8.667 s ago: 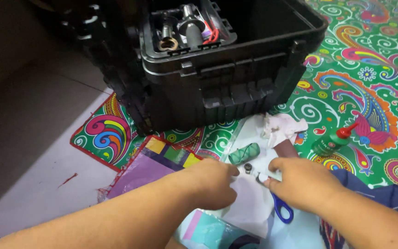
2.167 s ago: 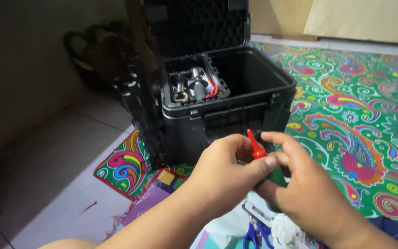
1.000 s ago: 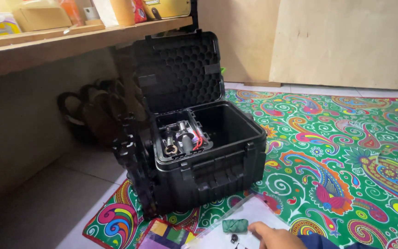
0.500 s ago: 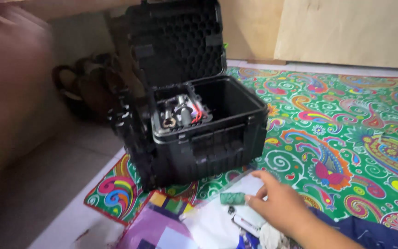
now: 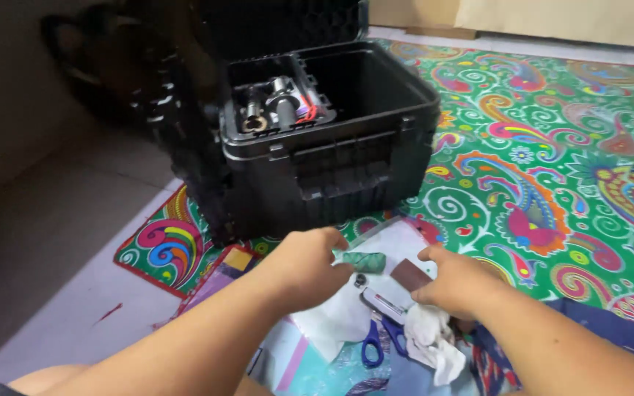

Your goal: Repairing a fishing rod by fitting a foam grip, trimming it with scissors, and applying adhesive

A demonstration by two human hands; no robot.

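My left hand (image 5: pixel 304 268) reaches over white paper (image 5: pixel 346 315), its fingertips touching the end of a small green roll (image 5: pixel 365 261). My right hand (image 5: pixel 458 282) is just right of it, thumb and fingers on a brown flat piece (image 5: pixel 409 274). Between the two hands lie a small dark round bit (image 5: pixel 360 280) and a silver and red tool (image 5: pixel 381 303). Blue-handled scissors (image 5: pixel 377 343) and a crumpled white cloth (image 5: pixel 434 337) lie below my right hand. Whether either hand has a firm grip is unclear.
An open black hard case (image 5: pixel 317 147) stands just beyond the hands, with a tray of metal parts (image 5: pixel 273 106) in its left half. A bright paisley mat (image 5: pixel 552 169) covers the floor to the right; pale tiled floor (image 5: pixel 53 257) lies left. Colourful sheets (image 5: pixel 229 271) lie underneath.
The view has dropped from the room back down to the floor. My left hand has come back into view beside the green roll, and my right hand has moved onto the brown piece.
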